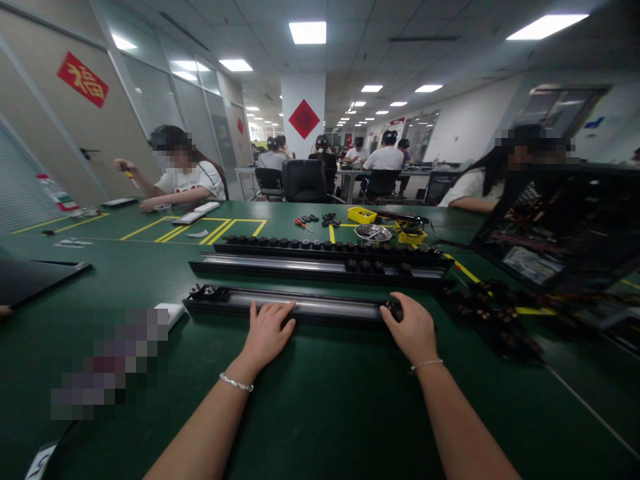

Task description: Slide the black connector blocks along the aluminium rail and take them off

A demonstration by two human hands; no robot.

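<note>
A long black rail with a shiny silver channel (310, 303) lies across the table in front of me. My left hand (269, 331) rests on its near edge with the fingers spread, holding nothing. At the rail's right end, my right hand (411, 327) has its thumb and fingers around a small black module (393, 309) in the channel; the fingers partly hide it. Other black modules (209, 291) sit at the left end. Behind it lie a second rail (280, 264) with several modules and a third rail (320, 245) lined with them.
Loose black modules (493, 313) are heaped at right, beside an open black computer case (565, 227). Farther back are a metal dish (373, 233), a yellow bin (361, 215) and a screwdriver (303, 225). A power strip (170, 313) lies at left. People sit across the table.
</note>
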